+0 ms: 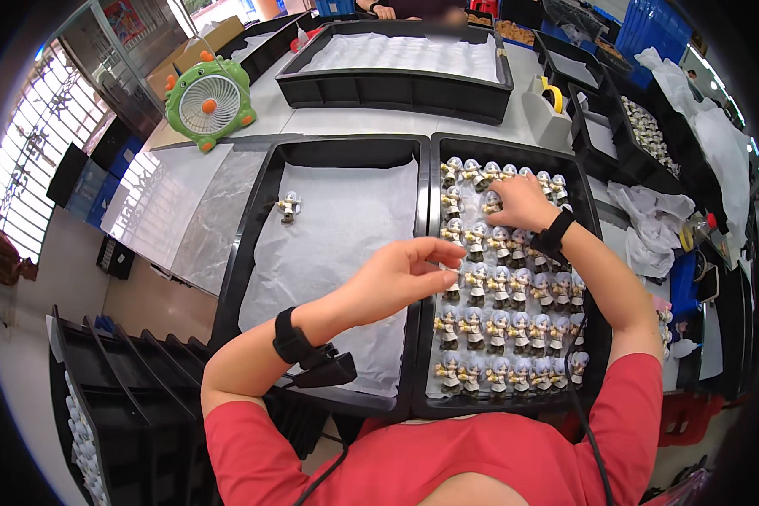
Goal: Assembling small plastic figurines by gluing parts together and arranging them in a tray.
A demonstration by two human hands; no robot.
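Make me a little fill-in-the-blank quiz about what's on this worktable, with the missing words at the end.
1. The right hand reaches into the tray full of small ____.
2. The left tray holds just ____ figurine on white paper.
3. The small fan is coloured ____.
4. Both wrists wear ____ bands.

Missing words: figurines; one; green; black

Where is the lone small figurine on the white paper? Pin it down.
In the head view, the lone small grey-haired figurine stands near the upper-left corner of the white paper lining the left black plastic tray, apart from both hands, below the green desk fan.
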